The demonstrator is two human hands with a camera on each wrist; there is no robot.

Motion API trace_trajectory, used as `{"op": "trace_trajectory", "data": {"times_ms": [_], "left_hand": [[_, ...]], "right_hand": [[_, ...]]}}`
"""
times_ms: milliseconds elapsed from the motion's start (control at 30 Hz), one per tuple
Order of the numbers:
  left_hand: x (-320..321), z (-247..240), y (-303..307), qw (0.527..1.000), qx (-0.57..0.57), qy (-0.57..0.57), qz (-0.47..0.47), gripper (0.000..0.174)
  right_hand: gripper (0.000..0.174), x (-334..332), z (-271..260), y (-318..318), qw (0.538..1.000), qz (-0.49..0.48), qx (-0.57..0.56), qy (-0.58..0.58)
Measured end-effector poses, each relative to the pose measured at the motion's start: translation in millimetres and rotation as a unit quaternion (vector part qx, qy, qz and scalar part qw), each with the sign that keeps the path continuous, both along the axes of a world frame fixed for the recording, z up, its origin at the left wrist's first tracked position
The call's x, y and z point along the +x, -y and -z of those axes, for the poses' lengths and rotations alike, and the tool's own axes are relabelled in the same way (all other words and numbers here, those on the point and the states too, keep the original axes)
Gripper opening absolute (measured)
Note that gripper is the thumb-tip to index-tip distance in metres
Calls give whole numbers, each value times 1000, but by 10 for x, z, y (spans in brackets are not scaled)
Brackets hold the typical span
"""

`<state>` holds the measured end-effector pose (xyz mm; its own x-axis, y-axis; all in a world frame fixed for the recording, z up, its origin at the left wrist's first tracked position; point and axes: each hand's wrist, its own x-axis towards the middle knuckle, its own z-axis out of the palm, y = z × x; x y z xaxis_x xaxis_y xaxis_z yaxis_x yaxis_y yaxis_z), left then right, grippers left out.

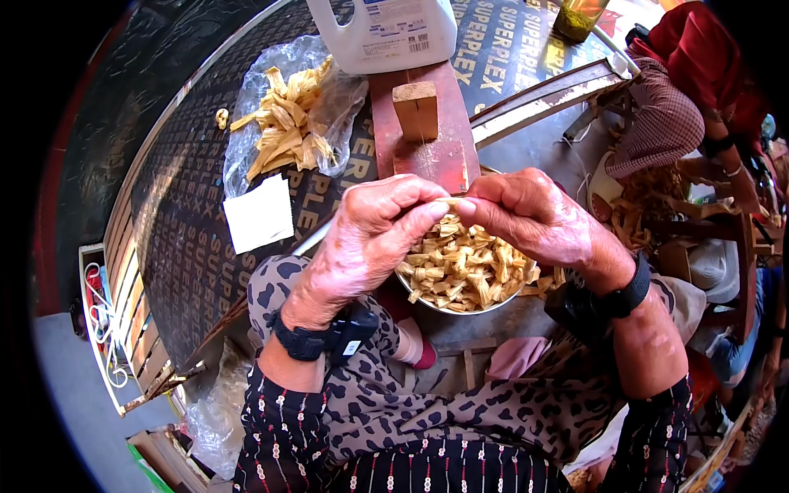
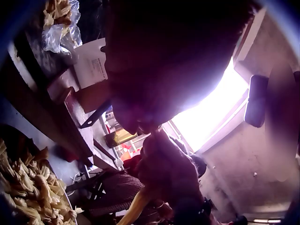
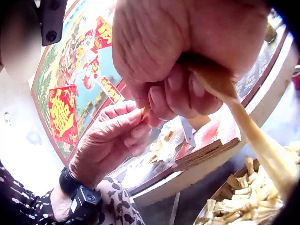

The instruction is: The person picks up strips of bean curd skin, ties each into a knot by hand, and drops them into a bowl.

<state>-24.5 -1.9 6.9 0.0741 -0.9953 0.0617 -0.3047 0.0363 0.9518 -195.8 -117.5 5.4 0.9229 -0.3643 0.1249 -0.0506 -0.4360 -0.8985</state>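
Observation:
Both hands meet above a round metal bowl (image 1: 467,312) of short knotted yellowish strips (image 1: 472,267). The left hand (image 1: 362,238) pinches one end of a pale yellow flat strip (image 3: 262,147) between thumb and forefinger. Thumb and curled fingers of the right hand (image 1: 534,215) grip the same strip, seen close in the right wrist view. Its long tail hangs out of the right fist toward the bowl. Between the fingertips only a small piece of it shows. In the left wrist view the near hand is dark.
Beyond the hands stands a red board (image 1: 382,123) with a wooden block (image 1: 417,111); a metal blade (image 3: 188,131) shows beside it. Loose strips (image 1: 288,123) lie on a plastic bag, near white paper (image 1: 259,215). A white jug (image 1: 386,37) stands behind. Another person (image 1: 699,66) sits at right.

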Motion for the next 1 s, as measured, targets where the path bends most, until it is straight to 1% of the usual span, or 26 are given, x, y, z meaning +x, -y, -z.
{"op": "trace_trajectory", "data": {"times_ms": [33, 100, 167, 233, 300, 400, 433, 467, 500, 567, 633, 700, 733, 767, 833, 867, 900, 967, 1000], "left_hand": [[28, -22, -4, 1000, -1, 0, 0, 15], [121, -50, -29, 998, -17, 57, -25, 14], [202, -62, -50, 998, -21, 46, -48, 12], [197, -113, -82, 994, -4, -1, -110, 12], [248, -86, -89, 987, -27, -10, -155, 11], [256, -60, -68, 986, -11, 21, -166, 11], [258, -22, -19, 970, -103, 160, -152, 11], [231, -22, 22, 926, -193, 295, -133, 13], [148, -41, 13, 902, -175, 364, -153, 19], [44, -91, 51, 885, -221, 398, -98, 21], [-61, -76, 24, 920, -200, 337, 25, 24], [-110, -32, -18, 951, -131, 278, 44, 21], [-146, -38, -24, 971, -114, 209, 19, 19], [-126, -85, -31, 971, -114, 210, 18, 19], [-33, -197, -52, 979, -30, 172, 103, 26], [23, -123, -52, 980, -52, 159, 108, 22], [62, -74, -68, 979, -64, 154, 115, 18], [152, -98, -124, 986, -24, 120, 117, 15], [162, -166, -129, 991, 55, 70, 96, 18]], "right_hand": [[35, 4, -15, -16, 999, 9, 32, 1], [36, 25, 4, -16, 1000, 12, 8, 2], [33, 50, 48, -2, 999, 18, -43, 3], [32, 94, 36, -24, 999, 21, -39, 12], [31, 140, 30, -45, 999, 26, -36, 21], [29, 193, 87, -48, 997, 34, -46, 61], [29, 192, 107, -50, 997, 34, -46, 61], [29, 189, 127, -54, 996, 37, -64, 56], [28, 185, 138, -55, 994, 40, -83, 52], [28, 161, 142, -52, 995, 30, -84, 44], [27, 145, 173, -39, 996, 19, -85, 35], [26, 143, 207, -36, 992, -21, -59, 113], [28, 93, 172, -31, 994, -36, -44, 93], [28, 64, 134, -40, 994, -37, -44, 94], [33, 15, 63, -44, 998, -52, 43, -17], [36, -1, 4, -26, 996, -55, 57, -37], [36, -14, 4, -9, 996, -54, 58, -39], [37, -30, 1, 25, 998, -66, 14, -13], [36, -40, -21, 32, 998, -63, 14, -25]]}}
